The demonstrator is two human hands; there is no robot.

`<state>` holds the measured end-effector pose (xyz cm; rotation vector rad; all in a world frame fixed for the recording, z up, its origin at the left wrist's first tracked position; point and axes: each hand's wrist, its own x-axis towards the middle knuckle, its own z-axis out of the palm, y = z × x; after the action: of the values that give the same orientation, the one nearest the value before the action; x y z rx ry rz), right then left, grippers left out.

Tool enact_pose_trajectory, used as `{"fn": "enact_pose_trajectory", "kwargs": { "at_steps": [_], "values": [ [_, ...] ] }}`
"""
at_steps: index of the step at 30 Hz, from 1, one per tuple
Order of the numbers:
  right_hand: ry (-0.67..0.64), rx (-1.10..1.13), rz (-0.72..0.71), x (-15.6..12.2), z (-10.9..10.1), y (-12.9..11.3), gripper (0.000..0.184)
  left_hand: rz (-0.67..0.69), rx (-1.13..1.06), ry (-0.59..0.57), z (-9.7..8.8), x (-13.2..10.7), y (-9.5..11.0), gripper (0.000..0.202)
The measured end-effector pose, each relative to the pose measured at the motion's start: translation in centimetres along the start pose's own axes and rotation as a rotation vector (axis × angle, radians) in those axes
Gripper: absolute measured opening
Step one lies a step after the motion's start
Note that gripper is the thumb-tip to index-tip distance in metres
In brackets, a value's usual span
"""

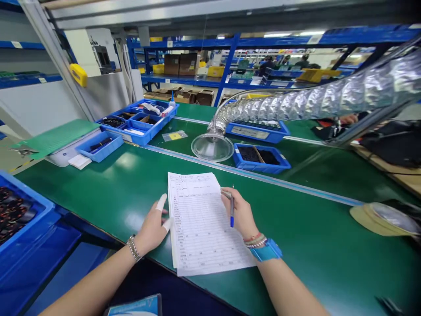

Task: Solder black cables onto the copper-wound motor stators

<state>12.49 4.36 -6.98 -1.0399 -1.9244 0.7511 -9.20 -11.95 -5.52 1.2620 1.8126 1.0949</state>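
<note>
Printed form sheets: light, limp stack on green table, best taken by edges. Left hand, fingers taped, grip spread at stack's left edge. Right hand, grip narrow, holding blue pen over sheets.

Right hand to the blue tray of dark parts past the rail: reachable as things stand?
Probably yes. The right hand holds a blue pen, which it would have to carry or set down. Only the low metal rail lies between it and the blue tray, and the hand looks able to pass over it.
</note>
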Motion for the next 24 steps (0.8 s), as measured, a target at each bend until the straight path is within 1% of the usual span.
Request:
{"fn": "enact_pose_trajectory", "kwargs": {
  "at_steps": [1,2,3,4,6,7,8,9,11,13,15,18,22,24],
  "values": [
    [-0.018,-0.055,-0.025,-0.1,0.0,-0.1,0.028,0.063,0.162,0.055,0.3,-0.5,0.2,0.058],
    [-0.047,-0.129,-0.063,-0.3,0.2,-0.1,0.028,0.144,0.312,0.081,0.7,-1.1,0.5,0.049],
    [-0.084,-0.210,-0.106,-0.5,0.4,-0.1,0.028,0.243,0.425,0.027,1.2,-1.7,0.8,0.040],
    [-0.123,-0.286,-0.147,-0.6,0.7,0.0,0.029,0.360,0.498,-0.092,1.9,-2.3,1.2,0.033],
    [-0.188,-0.383,-0.191,-0.8,1.5,0.3,0.030,0.618,0.590,-0.368,3.6,-3.2,1.9,0.030],
    [-0.206,-0.403,-0.194,-0.8,1.8,0.5,0.029,0.715,0.632,-0.427,4.5,-3.5,2.2,0.030],
    [-0.215,-0.417,-0.190,-0.8,2.0,0.7,0.029,0.783,0.674,-0.444,5.4,-3.5,2.5,0.029],
    [-0.221,-0.435,-0.189,-0.7,2.2,1.0,0.028,0.824,0.715,-0.437,6.2,-3.4,2.7,0.028],
    [-0.226,-0.464,-0.181,-0.4,2.2,1.5,0.028,0.842,0.807,-0.432,7.5,-2.6,3.2,0.029],
    [-0.232,-0.488,-0.179,-0.1,2.0,1.8,0.028,0.805,0.926,-0.485,8.3,-1.7,3.7,0.034],
    [-0.236,-0.519,-0.196,0.1,1.7,1.9,0.027,0.747,1.053,-0.552,8.7,-1.0,4.3,0.040],
    [-0.235,-0.552,-0.230,0.3,1.4,2.0,0.027,0.724,1.145,-0.620,8.6,-0.6,5.0,0.045],
    [-0.234,-0.556,-0.226,0.4,1.2,1.8,0.027,0.696,1.143,-0.715,8.1,0.0,5.4,0.046],
    [-0.236,-0.561,-0.218,0.4,1.1,1.8,0.027,0.675,1.129,-0.744,7.9,0.5,5.4,0.046]
  ]
}}
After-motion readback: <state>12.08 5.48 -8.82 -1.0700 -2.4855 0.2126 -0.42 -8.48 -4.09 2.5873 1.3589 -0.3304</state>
